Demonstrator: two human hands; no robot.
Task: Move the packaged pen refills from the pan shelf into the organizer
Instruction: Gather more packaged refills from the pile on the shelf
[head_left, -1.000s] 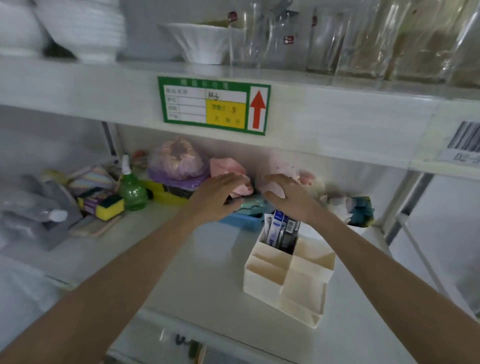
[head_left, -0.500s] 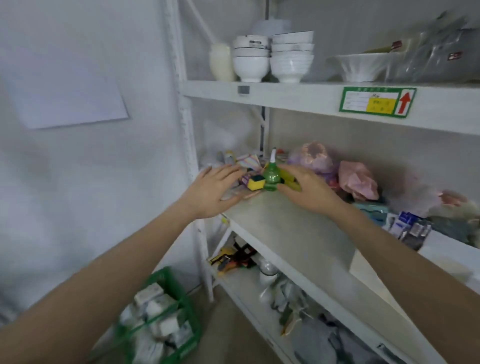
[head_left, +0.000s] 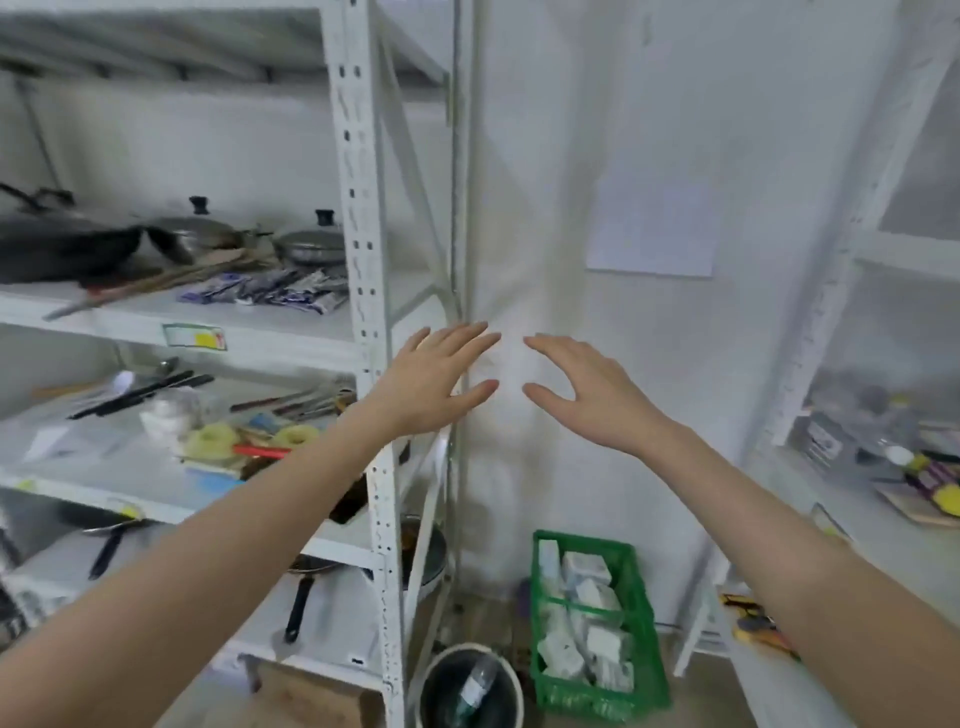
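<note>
From the head view, the packaged pen refills (head_left: 270, 291) lie at about ten o'clock on the pan shelf (head_left: 156, 317), a loose heap of flat blue-and-white packets in front of the lidded pans (head_left: 197, 234). Their long axes run roughly nine to three o'clock. Print on them is too blurred to read. Left hand (head_left: 431, 384) and right hand (head_left: 587, 395) hang empty mid-air, fingers spread
</note>
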